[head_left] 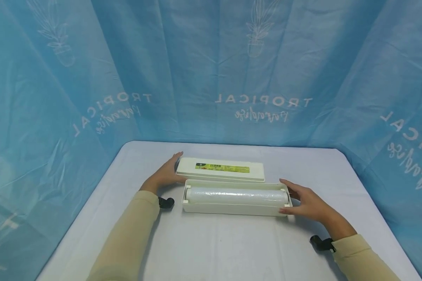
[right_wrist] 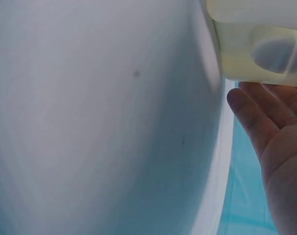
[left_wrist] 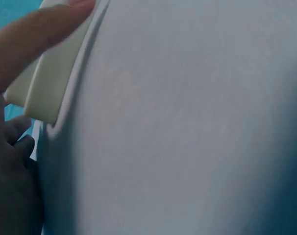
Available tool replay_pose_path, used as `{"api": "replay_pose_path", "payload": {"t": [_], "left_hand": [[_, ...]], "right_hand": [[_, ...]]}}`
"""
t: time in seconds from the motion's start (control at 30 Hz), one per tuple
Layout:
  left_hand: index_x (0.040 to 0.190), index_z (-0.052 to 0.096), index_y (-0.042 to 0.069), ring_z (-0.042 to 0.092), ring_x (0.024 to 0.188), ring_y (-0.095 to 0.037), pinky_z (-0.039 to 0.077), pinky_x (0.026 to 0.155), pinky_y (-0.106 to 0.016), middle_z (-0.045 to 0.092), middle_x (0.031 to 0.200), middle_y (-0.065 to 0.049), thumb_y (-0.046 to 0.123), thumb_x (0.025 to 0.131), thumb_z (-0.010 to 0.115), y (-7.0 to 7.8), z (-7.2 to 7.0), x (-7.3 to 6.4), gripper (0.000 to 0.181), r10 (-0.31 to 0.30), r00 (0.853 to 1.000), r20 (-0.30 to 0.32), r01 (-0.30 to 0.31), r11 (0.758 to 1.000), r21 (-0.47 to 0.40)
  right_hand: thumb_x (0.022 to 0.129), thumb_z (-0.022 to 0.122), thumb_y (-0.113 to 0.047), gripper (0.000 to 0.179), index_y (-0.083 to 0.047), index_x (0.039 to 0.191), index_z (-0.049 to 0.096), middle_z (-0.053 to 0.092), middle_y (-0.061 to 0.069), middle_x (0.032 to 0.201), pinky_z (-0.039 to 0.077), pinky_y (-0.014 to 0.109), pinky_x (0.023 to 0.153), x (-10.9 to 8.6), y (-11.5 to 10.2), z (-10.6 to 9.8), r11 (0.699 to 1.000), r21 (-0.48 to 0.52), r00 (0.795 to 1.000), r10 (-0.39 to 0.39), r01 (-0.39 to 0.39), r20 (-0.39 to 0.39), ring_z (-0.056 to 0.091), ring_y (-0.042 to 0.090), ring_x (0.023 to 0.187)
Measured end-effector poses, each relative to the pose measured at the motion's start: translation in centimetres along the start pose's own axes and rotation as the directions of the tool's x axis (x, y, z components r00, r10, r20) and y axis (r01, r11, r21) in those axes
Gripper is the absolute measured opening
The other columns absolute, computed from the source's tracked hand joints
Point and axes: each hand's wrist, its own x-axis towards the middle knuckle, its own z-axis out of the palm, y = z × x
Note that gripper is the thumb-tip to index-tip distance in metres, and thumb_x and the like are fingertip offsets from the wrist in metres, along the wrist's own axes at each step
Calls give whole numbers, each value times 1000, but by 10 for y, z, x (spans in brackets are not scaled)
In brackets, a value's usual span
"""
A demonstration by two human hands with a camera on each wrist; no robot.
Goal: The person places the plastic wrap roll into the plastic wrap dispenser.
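A long cream box (head_left: 228,209) lies crosswise on the table, its top uncovered. Inside it sits a roll of clear cling film (head_left: 237,195). Just behind the box is its cream lid (head_left: 256,168), label side up, with a yellow-green label (head_left: 222,168). My left hand (head_left: 164,173) grips the lid's left end, thumb along the near side and fingers at the far corner. At the box's right end, my right hand (head_left: 311,203) holds it with the thumb on the front wall and fingers at the back corner. An oval opening (right_wrist: 278,54) shows in that end wall.
A white cloth (head_left: 225,249) covers the table. Blue printed curtains (head_left: 197,70) hang behind it and along both sides. Black wrist devices (head_left: 166,203) sit by both sleeve cuffs.
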Motion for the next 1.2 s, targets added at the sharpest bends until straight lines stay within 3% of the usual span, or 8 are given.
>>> {"api": "replay_pose_path", "payload": {"t": [0.2,0.4,0.8,1.03,1.2], "left_hand": [[171,15,22,4,158,-40,10,123,-62,17,174,-9,61,65,94,0,2,4,137,9,1000,5,-10,999,53],[171,20,23,5,157,-45,12,121,-67,22,172,-12,64,64,94,2,5,4,136,-34,999,5,34,998,43],[169,26,24,5,157,-43,12,121,-67,25,172,-9,70,63,93,3,12,7,134,-41,999,-27,42,998,44],[162,43,21,16,156,-42,12,122,-65,40,165,-10,64,60,97,0,16,5,123,-11,996,-87,12,1000,10],[160,47,21,28,153,-39,18,121,-63,44,163,-9,61,61,98,-1,17,3,118,13,993,-116,-13,1000,1]], "right_hand": [[82,94,-35,105,2,161,35,50,21,154,43,64,106,2,3,0,1000,-1,1000,-9,9,0,55,43,134],[83,94,-35,105,2,162,35,50,22,154,43,65,105,1,2,1,1000,1,1000,-3,3,2,54,45,134],[83,94,-33,105,3,161,35,50,22,153,44,64,105,0,1,-1,1000,0,1000,-5,5,-4,55,46,133],[83,94,-35,105,2,162,34,50,22,154,44,64,105,0,3,0,1000,12,1000,5,-5,5,54,45,134],[83,94,-36,106,2,162,34,50,22,154,44,64,105,0,4,1,1000,21,1000,2,-2,4,54,45,134]]}}
